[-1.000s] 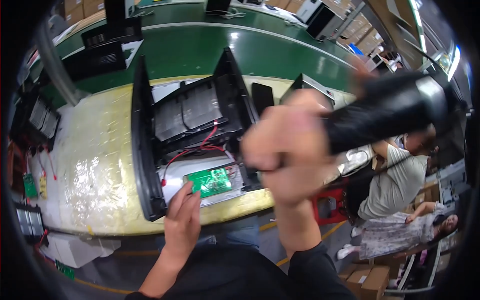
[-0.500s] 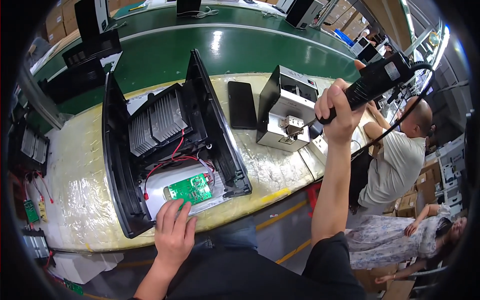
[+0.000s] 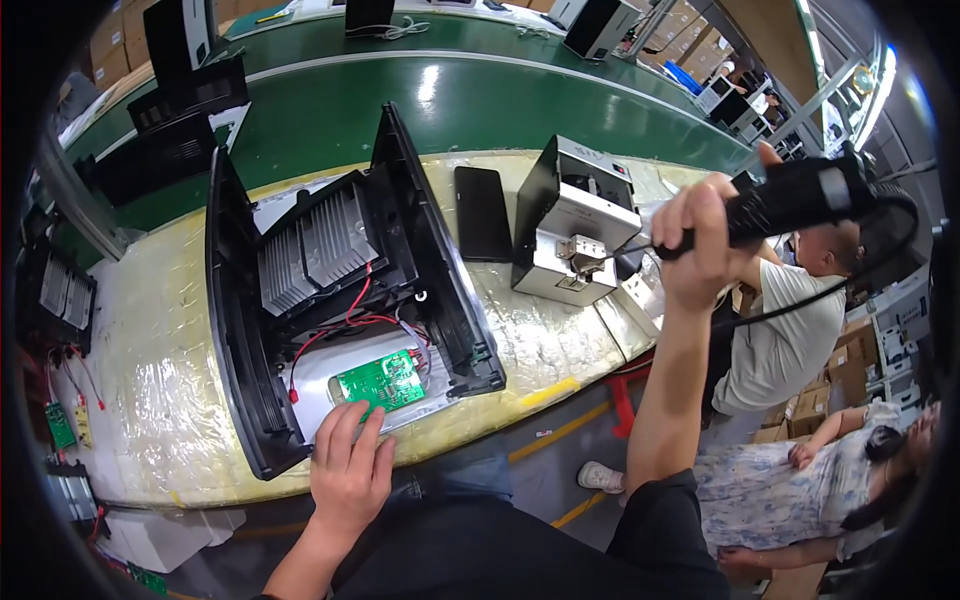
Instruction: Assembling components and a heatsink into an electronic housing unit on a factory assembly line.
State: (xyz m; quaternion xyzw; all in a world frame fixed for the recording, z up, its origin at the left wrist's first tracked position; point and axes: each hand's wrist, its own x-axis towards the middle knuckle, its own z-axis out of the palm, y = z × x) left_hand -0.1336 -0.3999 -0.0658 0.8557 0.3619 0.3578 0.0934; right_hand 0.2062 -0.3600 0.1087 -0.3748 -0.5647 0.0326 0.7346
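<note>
Yellowish plastic-wrapped bench (image 3: 155, 310): right hand (image 3: 700, 240) clenches a black cylindrical corded tool (image 3: 795, 203), best kept steady; leftward, left hand (image 3: 350, 468) rests loosely, ungripping, against a green rectangular circuit board (image 3: 385, 382).

COUNT | left grip (image 3: 350, 467): 1 | right grip (image 3: 700, 238): 1 | black corded handheld tool (image 3: 800, 205): 1 | open black housing (image 3: 440, 258): 1 | finned metal blocks (image 3: 345, 240): 2 | green circuit boards (image 3: 385, 380): 3 (1 inside the housing, 2 far left) | flat black slab (image 3: 483, 214): 1 | black-and-silver box (image 3: 590, 220): 1 | yellow-wrapped surface (image 3: 150, 380): 1 | green surface (image 3: 330, 120): 1 | nearby people (image 3: 790, 335): 2
</note>
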